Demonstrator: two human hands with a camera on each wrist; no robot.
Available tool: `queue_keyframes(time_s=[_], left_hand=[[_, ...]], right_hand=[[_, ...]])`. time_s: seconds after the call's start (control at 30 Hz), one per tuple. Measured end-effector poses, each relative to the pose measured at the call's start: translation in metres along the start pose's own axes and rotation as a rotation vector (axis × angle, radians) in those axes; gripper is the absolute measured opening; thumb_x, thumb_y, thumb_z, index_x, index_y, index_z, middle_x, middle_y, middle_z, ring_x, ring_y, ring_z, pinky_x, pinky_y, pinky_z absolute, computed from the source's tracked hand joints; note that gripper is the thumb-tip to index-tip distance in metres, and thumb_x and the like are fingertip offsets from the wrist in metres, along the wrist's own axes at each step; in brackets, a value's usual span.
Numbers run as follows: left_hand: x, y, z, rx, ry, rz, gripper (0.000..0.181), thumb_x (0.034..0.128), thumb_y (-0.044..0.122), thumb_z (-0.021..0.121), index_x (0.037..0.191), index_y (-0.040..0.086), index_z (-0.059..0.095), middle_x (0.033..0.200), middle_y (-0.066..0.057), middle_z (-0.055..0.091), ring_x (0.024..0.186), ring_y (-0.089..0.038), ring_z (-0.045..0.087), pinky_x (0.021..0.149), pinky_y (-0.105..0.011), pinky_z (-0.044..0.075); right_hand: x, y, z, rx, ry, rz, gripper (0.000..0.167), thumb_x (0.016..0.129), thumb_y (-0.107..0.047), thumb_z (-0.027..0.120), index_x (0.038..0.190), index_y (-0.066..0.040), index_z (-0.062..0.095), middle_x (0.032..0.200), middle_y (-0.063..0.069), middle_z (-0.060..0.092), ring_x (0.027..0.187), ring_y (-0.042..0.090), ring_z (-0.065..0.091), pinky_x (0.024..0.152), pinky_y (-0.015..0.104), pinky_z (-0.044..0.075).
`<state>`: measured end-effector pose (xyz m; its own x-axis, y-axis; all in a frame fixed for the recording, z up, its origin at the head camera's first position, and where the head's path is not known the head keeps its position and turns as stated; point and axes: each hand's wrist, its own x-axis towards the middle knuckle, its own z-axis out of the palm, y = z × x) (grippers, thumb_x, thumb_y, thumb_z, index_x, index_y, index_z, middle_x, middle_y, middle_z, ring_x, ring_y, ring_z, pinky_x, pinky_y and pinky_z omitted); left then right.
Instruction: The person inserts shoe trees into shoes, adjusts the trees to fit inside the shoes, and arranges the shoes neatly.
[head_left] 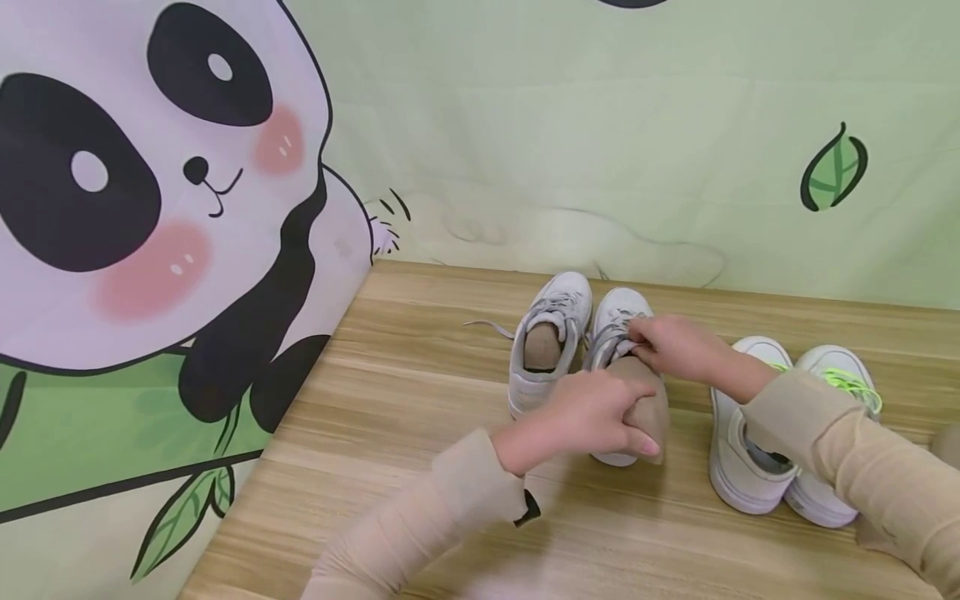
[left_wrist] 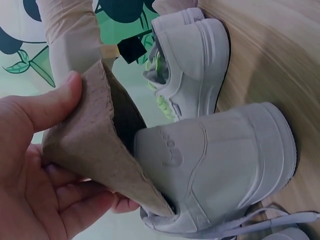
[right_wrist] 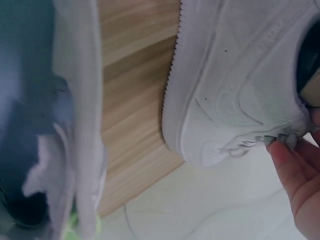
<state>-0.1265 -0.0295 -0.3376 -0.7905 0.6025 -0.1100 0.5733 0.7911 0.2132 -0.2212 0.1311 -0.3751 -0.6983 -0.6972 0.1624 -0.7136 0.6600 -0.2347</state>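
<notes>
2 beige sleeves: in from bottom ctr + lower R of frame.
L hand: lower ctr, thumb & fingers clamped on brown insert.
Brown insert: cardboard-looking, tilted up, lower edge at the opening of the gray-laced shoe; ctr of head view, just R of mid.
Green-laced pair: white, side by side, lower R, partly behind R sleeve.
R hand: R of ctr, thumb + fingers together, pinching at laces/tongue; can't tell exactly which.
Gray-laced shoe: white, upright, toe twd top of frame.
Its mate: just to L, brown piece inside, lace trailing L.
Wood-look surface: under all shoes.
Backdrop: pale green, upper frame; panda upper L, leaf upper R.
</notes>
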Motion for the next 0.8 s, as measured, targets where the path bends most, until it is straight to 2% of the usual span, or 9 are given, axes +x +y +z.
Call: queue_keyframes(time_s=[0.13, 0.23, 0.37, 0.5, 0.63, 0.8], left_hand=[[0.001, 0.006, 0.002, 0.004, 0.008, -0.034, 0.057, 0.0695, 0.057, 0.063, 0.118, 0.030, 0.051, 0.113, 0.015, 0.056, 0.098, -0.008, 0.056, 0.067, -0.028, 0.048], [0.003, 0.011, 0.003, 0.009, 0.023, -0.056, 0.049, 0.0698, 0.056, 0.063, 0.110, 0.030, 0.055, 0.104, 0.014, 0.060, 0.095, -0.009, 0.057, 0.063, -0.029, 0.047], [0.007, 0.018, 0.005, 0.027, 0.053, -0.092, 0.038, 0.0689, 0.057, 0.064, 0.094, 0.030, 0.057, 0.091, 0.014, 0.061, 0.089, -0.008, 0.056, 0.056, -0.029, 0.045], [0.007, 0.024, 0.007, 0.040, 0.074, -0.113, 0.033, 0.0682, 0.057, 0.064, 0.082, 0.029, 0.054, 0.079, 0.014, 0.057, 0.082, -0.007, 0.055, 0.055, -0.028, 0.045], [0.006, 0.024, 0.008, 0.041, 0.078, -0.113, 0.034, 0.0686, 0.058, 0.063, 0.084, 0.030, 0.053, 0.080, 0.014, 0.057, 0.082, -0.007, 0.054, 0.056, -0.029, 0.045], [0.004, 0.019, 0.008, 0.007, 0.067, -0.114, 0.040, 0.0698, 0.058, 0.063, 0.098, 0.030, 0.055, 0.092, 0.013, 0.061, 0.089, -0.008, 0.056, 0.056, -0.029, 0.045]], right_hand=[[-0.002, 0.001, 0.002, 0.022, -0.001, 0.088, 0.015, 0.078, -0.010, 0.061, 0.069, -0.011, 0.049, 0.060, -0.002, 0.047, 0.055, 0.011, 0.041, 0.052, 0.025, 0.034], [-0.003, 0.002, 0.002, 0.007, 0.001, 0.095, 0.015, 0.079, -0.012, 0.061, 0.069, -0.011, 0.051, 0.060, -0.002, 0.049, 0.055, 0.011, 0.042, 0.051, 0.026, 0.035], [-0.003, 0.001, 0.003, -0.036, 0.035, 0.013, 0.015, 0.078, -0.008, 0.061, 0.066, -0.012, 0.052, 0.062, -0.002, 0.051, 0.056, 0.011, 0.042, 0.053, 0.027, 0.037], [-0.002, 0.000, 0.003, -0.082, 0.049, -0.072, 0.018, 0.078, -0.004, 0.058, 0.064, -0.011, 0.049, 0.061, 0.000, 0.049, 0.056, 0.013, 0.042, 0.054, 0.029, 0.038], [-0.002, -0.001, 0.001, -0.107, 0.038, -0.103, 0.018, 0.079, -0.002, 0.055, 0.065, -0.010, 0.046, 0.060, 0.000, 0.046, 0.054, 0.014, 0.043, 0.052, 0.031, 0.038], [-0.002, -0.003, 0.001, -0.135, 0.026, -0.134, 0.017, 0.079, 0.001, 0.051, 0.067, -0.010, 0.045, 0.061, 0.000, 0.046, 0.054, 0.015, 0.044, 0.052, 0.031, 0.038]])
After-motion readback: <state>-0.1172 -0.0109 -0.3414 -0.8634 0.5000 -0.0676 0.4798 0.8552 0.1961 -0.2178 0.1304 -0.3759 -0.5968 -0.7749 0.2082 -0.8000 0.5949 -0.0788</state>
